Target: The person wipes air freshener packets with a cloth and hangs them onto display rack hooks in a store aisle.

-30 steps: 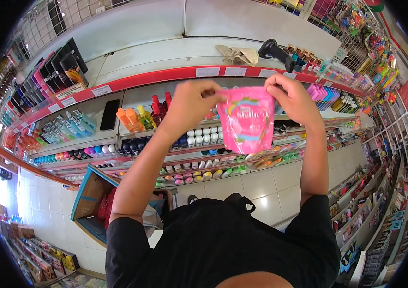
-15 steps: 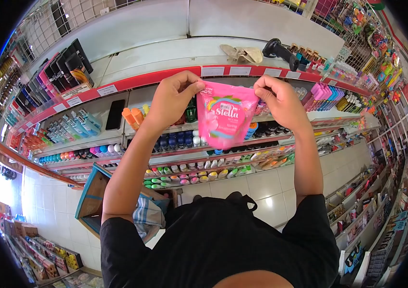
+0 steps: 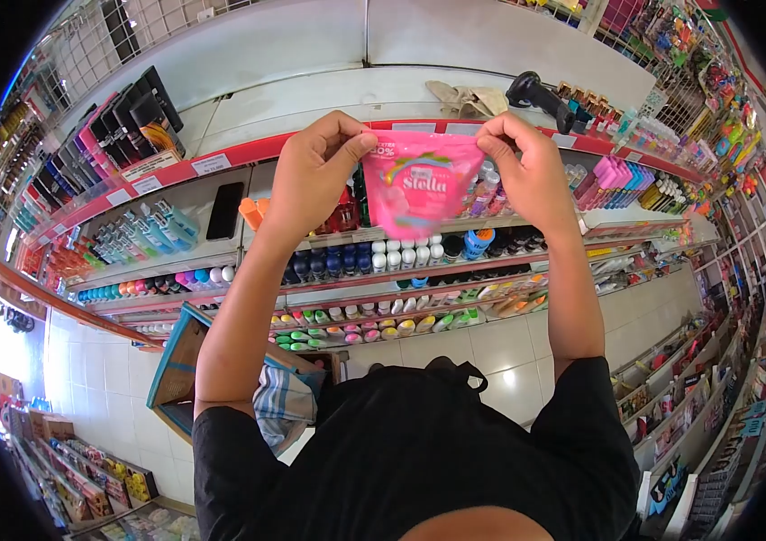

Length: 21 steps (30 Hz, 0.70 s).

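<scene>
A pink pouch [image 3: 421,185] printed "Stella" hangs stretched between my two hands, in front of the shelves. My left hand [image 3: 318,173] pinches its upper left corner between thumb and fingers. The upper right corner is pinched by my right hand [image 3: 524,171]. Behind the pouch runs the red shelf edge [image 3: 248,154] with its price labels. Rows of small bottles [image 3: 405,254] show on the shelf below the pouch, which hides part of the goods behind it.
A black scanner [image 3: 541,97] and beige cloth gloves [image 3: 469,97] lie on the top shelf. A black phone [image 3: 224,211] rests among bottles on the left. An open cardboard box [image 3: 176,368] and a striped cloth [image 3: 284,401] are low on the left.
Both hands have lifted the pouch higher and it now tilts, its bottom edge nearer the upper shelf. Over the last second it also shifted left in view. The grip on both corners stays.
</scene>
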{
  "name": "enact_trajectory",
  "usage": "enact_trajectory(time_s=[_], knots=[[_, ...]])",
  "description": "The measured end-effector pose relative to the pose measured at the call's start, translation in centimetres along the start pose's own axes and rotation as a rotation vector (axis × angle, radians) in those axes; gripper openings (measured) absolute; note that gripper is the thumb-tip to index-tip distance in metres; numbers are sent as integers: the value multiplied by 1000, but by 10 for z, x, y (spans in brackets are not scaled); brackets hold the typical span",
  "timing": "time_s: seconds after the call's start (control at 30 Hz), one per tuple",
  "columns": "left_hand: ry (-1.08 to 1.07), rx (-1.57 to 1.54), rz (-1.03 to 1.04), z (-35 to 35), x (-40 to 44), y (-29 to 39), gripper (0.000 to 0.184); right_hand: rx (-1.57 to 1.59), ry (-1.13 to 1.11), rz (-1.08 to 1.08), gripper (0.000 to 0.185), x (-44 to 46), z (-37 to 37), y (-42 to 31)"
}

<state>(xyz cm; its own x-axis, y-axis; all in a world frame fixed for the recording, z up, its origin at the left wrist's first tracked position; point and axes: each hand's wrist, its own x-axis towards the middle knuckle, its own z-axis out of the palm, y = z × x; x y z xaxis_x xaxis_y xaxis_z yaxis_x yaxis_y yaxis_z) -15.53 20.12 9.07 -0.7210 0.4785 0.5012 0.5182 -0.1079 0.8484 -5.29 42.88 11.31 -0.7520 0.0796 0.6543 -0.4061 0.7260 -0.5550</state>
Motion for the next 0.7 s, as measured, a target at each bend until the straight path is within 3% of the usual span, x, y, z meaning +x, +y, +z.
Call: enact_trajectory(time_s=[0.2, 0.3, 0.4, 0.5, 0.53, 0.6, 0.67, 0.7], knots=[[24, -303, -132, 1, -1, 2, 14, 104, -80, 39, 12, 7, -1, 1], [45, -328, -106, 3, -2, 6, 15, 141, -239, 119, 10, 15, -7, -5], [68, -281, -126, 3, 3, 8, 15, 74, -218, -17, 17, 29, -9, -18], [98, -276, -139, 4, 7, 17, 15, 80, -97, -388, 50, 54, 0, -38], [98, -268, -139, 4, 9, 18, 16, 81, -96, -397, 50, 63, 1, -44], [95, -271, -136, 8, 9, 21, 15, -4, -307, -497, 43, 76, 2, -58], [99, -287, -110, 9, 8, 22, 15, 37, -314, -535, 43, 89, 7, -58], [103, -285, -110, 8, 7, 23, 15, 115, -440, -512, 44, 97, 7, -52]])
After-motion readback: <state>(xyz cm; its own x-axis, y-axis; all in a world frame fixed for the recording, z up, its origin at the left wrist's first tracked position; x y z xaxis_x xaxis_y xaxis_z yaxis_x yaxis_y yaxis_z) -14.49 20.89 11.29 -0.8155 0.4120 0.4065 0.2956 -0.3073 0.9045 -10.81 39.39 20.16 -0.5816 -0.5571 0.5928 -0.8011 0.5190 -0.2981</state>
